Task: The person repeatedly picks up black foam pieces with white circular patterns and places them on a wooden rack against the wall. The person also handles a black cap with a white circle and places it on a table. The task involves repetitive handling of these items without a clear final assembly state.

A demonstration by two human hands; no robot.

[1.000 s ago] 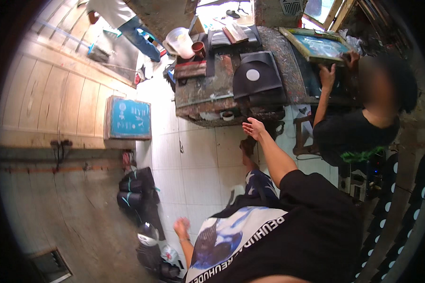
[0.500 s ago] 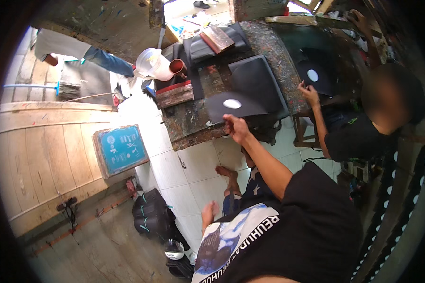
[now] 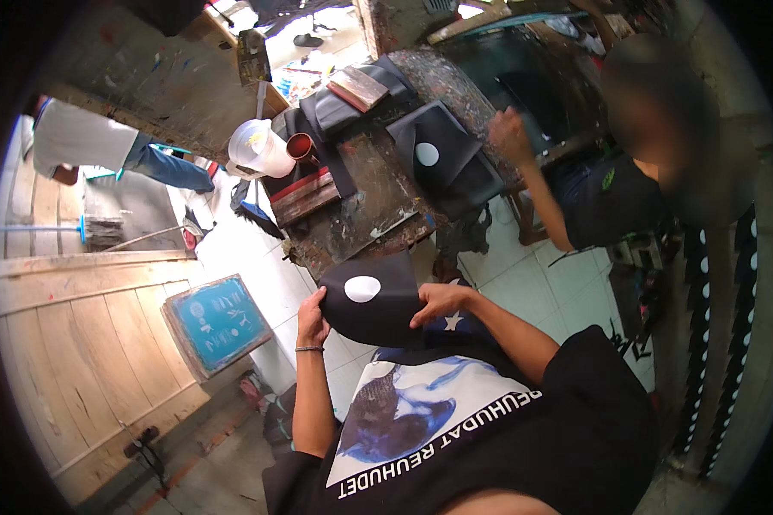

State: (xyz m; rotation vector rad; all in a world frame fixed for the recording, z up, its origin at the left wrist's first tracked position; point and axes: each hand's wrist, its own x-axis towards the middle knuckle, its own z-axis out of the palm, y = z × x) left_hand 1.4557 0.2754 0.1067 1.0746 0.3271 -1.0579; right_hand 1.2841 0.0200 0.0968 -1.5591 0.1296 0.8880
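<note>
Between my two hands, in front of my chest, I hold a black sheet (image 3: 378, 316) with a white oval printed on it. My left hand (image 3: 313, 318) pinches its left edge. At the right edge my right hand (image 3: 441, 303) is closed on the same sheet, thumb on top. Just beyond stands a paint-stained work table (image 3: 378, 184). Another black sheet with a white oval (image 3: 447, 163) lies on a dark stack at the table's right side.
On the table are a translucent bucket (image 3: 258, 152), a reddish-brown cup (image 3: 301, 148) and a red-edged wooden squeegee (image 3: 305, 197). A blue framed screen (image 3: 218, 324) leans at left. A co-worker's arm (image 3: 532, 176) reaches over the right bench. Another person's jeans (image 3: 167, 163) show far left.
My right hand has drawn the black sheet back from the table toward my chest. My left hand has come up and taken its left edge. The co-worker's sheet now lies on the stack.
</note>
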